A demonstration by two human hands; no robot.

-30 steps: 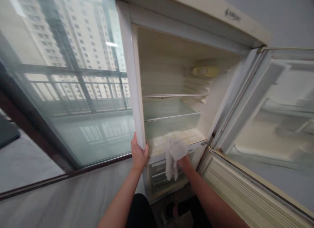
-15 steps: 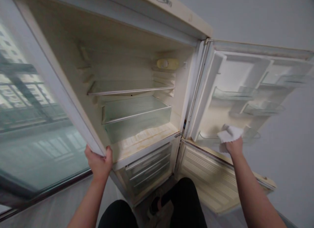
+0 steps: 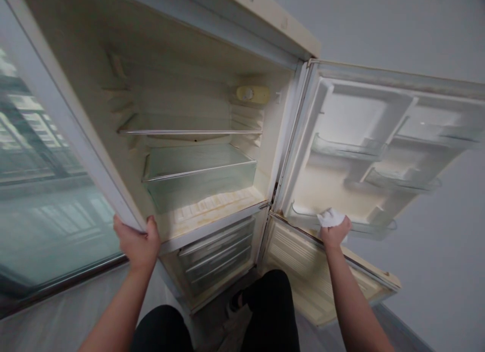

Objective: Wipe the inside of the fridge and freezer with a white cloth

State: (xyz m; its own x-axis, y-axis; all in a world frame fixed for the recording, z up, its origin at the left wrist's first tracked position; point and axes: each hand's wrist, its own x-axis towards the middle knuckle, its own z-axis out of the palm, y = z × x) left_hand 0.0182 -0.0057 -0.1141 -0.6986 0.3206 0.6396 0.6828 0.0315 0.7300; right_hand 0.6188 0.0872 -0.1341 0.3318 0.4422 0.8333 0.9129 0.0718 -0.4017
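My left hand (image 3: 138,241) grips the front edge of the refrigerator's left side wall (image 3: 123,210), thumb inside and fingers outside. In my right hand (image 3: 335,234) is a crumpled white cloth or paper wipe (image 3: 330,218); which of the two I cannot tell. That hand is at the bottom clear shelf (image 3: 373,230) of the open upper door (image 3: 322,190). The fingertips are partly hidden by the wipe. Yellowish stains mark the refrigerator's floor (image 3: 212,210), below a clear drawer (image 3: 200,183).
A glass shelf (image 3: 189,132) spans the upper compartment. The lower door (image 3: 303,271) also stands open, beside a freezer compartment with clear-fronted drawers (image 3: 220,256). My knees (image 3: 271,311) are just in front. A glass window (image 3: 56,200) is at left, a plain wall (image 3: 428,271) at right.
My right hand has moved left and slightly down along the door's bottom shelf with the white wipe. The view has shifted a little; my left hand keeps its grip on the edge.
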